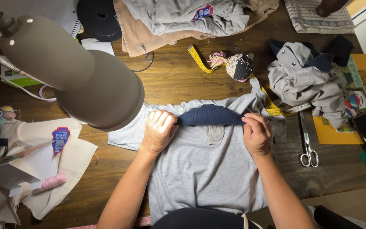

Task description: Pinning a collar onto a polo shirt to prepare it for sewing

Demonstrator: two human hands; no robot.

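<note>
Both hands, left hand (158,131) and right hand (257,135), had fingers closed on the 2 ends of the navy collar (210,115) atop the grey shirt (204,169) on the table (170,80); even tension probably kept it centred.

Both hands — left (158,130), right (256,133) — pinch a navy collar (210,115) on a grey shirt (204,169).
</note>
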